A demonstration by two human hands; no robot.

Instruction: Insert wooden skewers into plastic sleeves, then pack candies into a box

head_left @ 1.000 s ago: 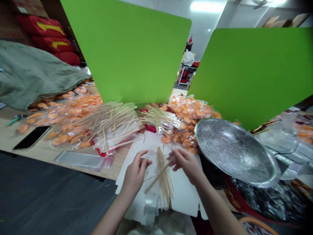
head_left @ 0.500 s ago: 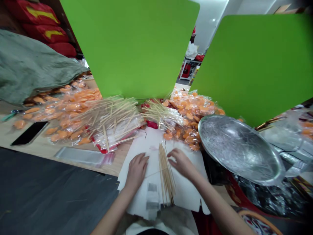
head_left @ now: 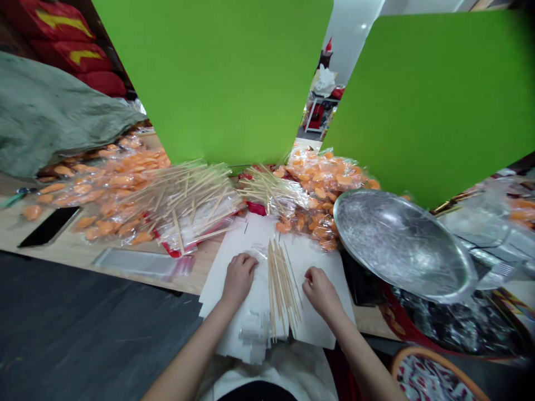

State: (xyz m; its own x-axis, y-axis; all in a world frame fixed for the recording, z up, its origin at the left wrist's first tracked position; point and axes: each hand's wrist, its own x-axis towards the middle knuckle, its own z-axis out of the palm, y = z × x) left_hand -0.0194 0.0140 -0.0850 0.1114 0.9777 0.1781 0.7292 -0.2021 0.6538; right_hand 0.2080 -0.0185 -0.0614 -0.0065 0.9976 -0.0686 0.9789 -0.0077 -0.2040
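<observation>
A bundle of thin bamboo sticks (head_left: 281,289) lies lengthwise on white card sheets (head_left: 330,328), slightly fanned at its far end. Left of the sticks, my left hand (head_left: 240,277) rests with curled fingers; whatever is at its fingertips is hidden. Faint clear plastic shows just beyond it. My right hand (head_left: 321,292) is closed in a loose pinch to the right of the bundle, apart from the sticks, and its fingertips show nothing I can name. Small clear plastic sleeves (head_left: 254,328) lie on the card below my left hand.
Wrapped orange pieces (head_left: 121,181) and sticks in plastic bags (head_left: 196,195) cover the table's left; more orange packets (head_left: 330,178) lie behind. A metal bowl (head_left: 403,245) stands right, near an orange-rimmed tub (head_left: 434,373). Green panels (head_left: 217,78) rise behind. A phone (head_left: 49,227) lies far left.
My right hand has drawn back from the sticks toward me and right, its fingers curling in. A stick that lay crosswise by my left hand is gone from there. The bundle is more spread.
</observation>
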